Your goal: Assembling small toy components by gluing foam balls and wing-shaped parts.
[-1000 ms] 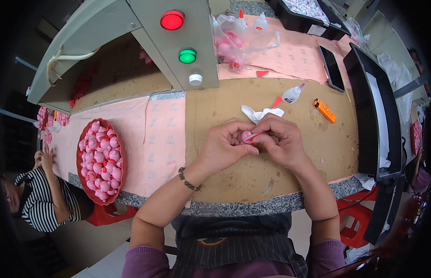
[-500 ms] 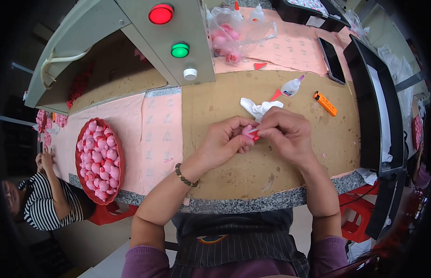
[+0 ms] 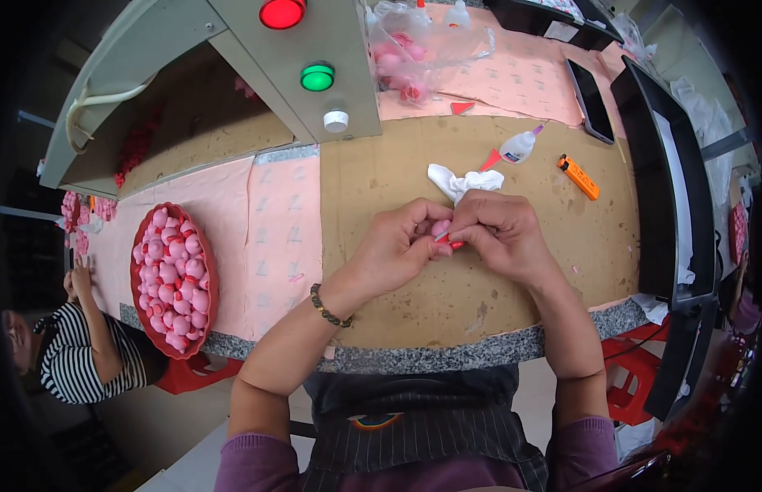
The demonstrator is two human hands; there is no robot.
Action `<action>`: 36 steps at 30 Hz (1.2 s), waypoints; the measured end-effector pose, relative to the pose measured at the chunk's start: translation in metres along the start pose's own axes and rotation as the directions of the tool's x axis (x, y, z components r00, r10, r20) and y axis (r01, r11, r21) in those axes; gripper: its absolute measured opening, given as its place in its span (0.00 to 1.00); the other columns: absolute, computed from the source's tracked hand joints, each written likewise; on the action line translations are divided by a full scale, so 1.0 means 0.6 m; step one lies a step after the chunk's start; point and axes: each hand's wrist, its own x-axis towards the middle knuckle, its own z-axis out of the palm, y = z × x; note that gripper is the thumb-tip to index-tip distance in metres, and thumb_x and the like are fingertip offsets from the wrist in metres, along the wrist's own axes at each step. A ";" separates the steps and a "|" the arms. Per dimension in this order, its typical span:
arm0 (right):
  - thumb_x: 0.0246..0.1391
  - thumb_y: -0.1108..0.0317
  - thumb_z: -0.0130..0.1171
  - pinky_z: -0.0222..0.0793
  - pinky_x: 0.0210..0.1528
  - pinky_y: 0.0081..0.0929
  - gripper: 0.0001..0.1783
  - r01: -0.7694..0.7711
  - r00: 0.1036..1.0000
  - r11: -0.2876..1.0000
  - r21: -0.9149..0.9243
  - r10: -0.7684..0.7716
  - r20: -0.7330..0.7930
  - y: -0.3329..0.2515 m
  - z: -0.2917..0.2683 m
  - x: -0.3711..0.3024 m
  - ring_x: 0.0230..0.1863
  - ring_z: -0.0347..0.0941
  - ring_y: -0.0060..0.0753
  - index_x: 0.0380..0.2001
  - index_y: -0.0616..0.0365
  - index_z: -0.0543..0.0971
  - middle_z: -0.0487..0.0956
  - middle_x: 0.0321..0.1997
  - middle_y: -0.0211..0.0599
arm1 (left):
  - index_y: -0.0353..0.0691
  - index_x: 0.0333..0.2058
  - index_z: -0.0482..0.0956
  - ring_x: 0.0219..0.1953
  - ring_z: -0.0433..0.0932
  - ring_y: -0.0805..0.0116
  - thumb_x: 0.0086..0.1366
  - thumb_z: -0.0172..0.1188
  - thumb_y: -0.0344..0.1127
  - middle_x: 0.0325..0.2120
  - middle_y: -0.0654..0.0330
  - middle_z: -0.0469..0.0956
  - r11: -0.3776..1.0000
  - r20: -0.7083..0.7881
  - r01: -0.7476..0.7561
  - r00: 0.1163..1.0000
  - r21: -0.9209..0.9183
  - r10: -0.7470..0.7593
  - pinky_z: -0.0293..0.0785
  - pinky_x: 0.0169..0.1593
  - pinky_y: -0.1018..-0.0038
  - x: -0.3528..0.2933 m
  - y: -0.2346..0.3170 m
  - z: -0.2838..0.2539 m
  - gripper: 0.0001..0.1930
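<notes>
Over the brown cardboard mat, my left hand [image 3: 399, 246] is closed around a small pink rubbery figure [image 3: 441, 226], holding it between thumb and fingers. My right hand [image 3: 499, 232] meets it from the other side, its thumb and index finger pinched on the figure's red part [image 3: 455, 244]. A thin pale strip shows between the fingertips, too small to make out. Much of the figure is hidden by the fingers. Just beyond my hands lies a crumpled white cloth [image 3: 463, 180]. A small white glue bottle [image 3: 517, 147] with a purple tip rests behind it, beside a red pointed piece [image 3: 491, 159].
At left stands a red scalloped basket [image 3: 136, 283] full of pink figures. A grey machine [image 3: 348, 74] with red and green buttons rises behind it. An orange lighter [image 3: 578, 177], a phone [image 3: 590, 100] and a black tray [image 3: 659, 197] lie right. Another person [image 3: 90, 353] sits far left.
My fingers have shifted slightly around the pink figure, and the right fingertips have closed in nearer the left ones. The whole view has tilted a little; the other things stay put.
</notes>
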 end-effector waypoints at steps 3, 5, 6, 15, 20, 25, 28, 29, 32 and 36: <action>0.40 0.84 0.55 0.64 0.25 0.22 0.05 0.008 1.000 0.999 -0.048 -0.007 0.010 0.016 -0.009 0.004 0.22 0.69 0.29 0.21 0.64 0.75 0.72 0.20 0.35 | 0.33 0.43 0.68 0.31 0.74 0.81 0.58 0.50 0.17 0.31 0.62 0.75 0.999 0.007 0.006 1.000 0.040 -0.007 0.71 0.32 0.84 0.000 0.006 -0.004 0.13; 0.41 0.86 0.55 0.64 0.26 0.19 0.05 0.052 0.998 0.932 -0.358 -0.057 -0.003 0.028 -0.022 0.002 0.24 0.70 0.25 0.22 0.66 0.76 0.73 0.20 0.35 | 0.34 0.46 0.68 0.32 0.72 0.81 0.59 0.51 0.19 0.35 0.63 0.74 0.999 -0.007 -0.016 1.000 -0.035 0.015 0.69 0.32 0.85 -0.001 0.004 -0.001 0.15; 0.41 0.86 0.55 0.64 0.26 0.19 0.05 0.052 0.998 0.931 -0.362 -0.058 -0.007 0.026 -0.021 0.003 0.24 0.70 0.25 0.22 0.66 0.76 0.73 0.20 0.35 | 0.34 0.46 0.68 0.32 0.72 0.81 0.59 0.51 0.19 0.35 0.63 0.74 0.999 -0.002 -0.018 1.000 -0.034 0.018 0.69 0.32 0.85 0.000 0.006 0.001 0.15; 0.47 0.85 0.52 0.61 0.24 0.12 0.06 -0.089 0.989 0.966 0.242 0.114 -0.091 0.013 -0.009 0.000 0.23 0.67 0.16 0.29 0.67 0.77 0.74 0.31 0.35 | 0.33 0.44 0.71 0.36 0.75 0.75 0.56 0.54 0.16 0.40 0.59 0.72 0.972 -0.008 -0.138 0.990 -0.188 0.139 0.75 0.37 0.80 0.004 0.000 -0.017 0.15; 0.48 0.86 0.52 0.64 0.25 0.13 0.09 -0.114 0.960 0.936 0.333 0.190 -0.205 0.009 -0.002 0.000 0.24 0.68 0.17 0.34 0.69 0.78 0.74 0.31 0.37 | 0.28 0.37 0.72 0.42 0.76 0.65 0.58 0.54 0.18 0.42 0.52 0.72 0.900 -0.029 -0.102 0.995 -0.425 0.099 0.77 0.47 0.70 0.003 0.017 -0.016 0.08; 0.49 0.85 0.52 0.65 0.25 0.14 0.09 -0.137 0.948 0.890 0.435 0.246 -0.204 0.001 0.008 0.000 0.24 0.69 0.18 0.34 0.69 0.77 0.73 0.31 0.37 | 0.28 0.40 0.71 0.44 0.76 0.61 0.59 0.52 0.20 0.43 0.50 0.72 0.794 -0.038 -0.072 0.997 -0.603 0.061 0.74 0.51 0.64 0.004 0.008 -0.026 0.09; 0.49 0.84 0.52 0.65 0.24 0.14 0.08 -0.144 0.946 0.887 0.439 0.254 -0.203 -0.004 0.013 -0.002 0.24 0.69 0.18 0.34 0.69 0.77 0.73 0.31 0.37 | 0.29 0.42 0.70 0.46 0.75 0.61 0.58 0.51 0.20 0.43 0.50 0.72 0.722 0.000 -0.027 0.999 -0.692 0.037 0.72 0.53 0.63 0.007 0.012 -0.026 0.12; 0.50 0.84 0.53 0.65 0.24 0.14 0.08 -0.137 0.947 0.895 0.425 0.244 -0.208 -0.005 0.013 -0.003 0.24 0.69 0.18 0.34 0.69 0.77 0.73 0.31 0.36 | 0.29 0.44 0.69 0.46 0.74 0.61 0.58 0.50 0.19 0.43 0.50 0.72 0.686 0.005 -0.025 0.999 -0.727 0.042 0.71 0.54 0.63 0.007 0.013 -0.025 0.13; 0.50 0.84 0.53 0.64 0.24 0.13 0.07 -0.153 0.950 0.895 0.419 0.250 -0.188 0.002 0.015 -0.008 0.24 0.69 0.18 0.34 0.69 0.76 0.73 0.31 0.36 | 0.34 0.45 0.70 0.51 0.71 0.62 0.57 0.52 0.21 0.46 0.53 0.72 0.740 0.013 0.009 1.000 -0.673 -0.001 0.70 0.55 0.62 0.005 0.012 -0.029 0.15; 0.50 0.85 0.52 0.64 0.25 0.13 0.07 -0.134 0.952 0.889 0.437 0.238 -0.191 -0.008 0.028 -0.007 0.25 0.69 0.18 0.34 0.69 0.76 0.73 0.31 0.35 | 0.33 0.45 0.71 0.50 0.72 0.62 0.57 0.51 0.20 0.46 0.52 0.72 0.743 0.020 -0.009 0.999 -0.670 0.030 0.69 0.56 0.61 0.004 -0.005 -0.031 0.16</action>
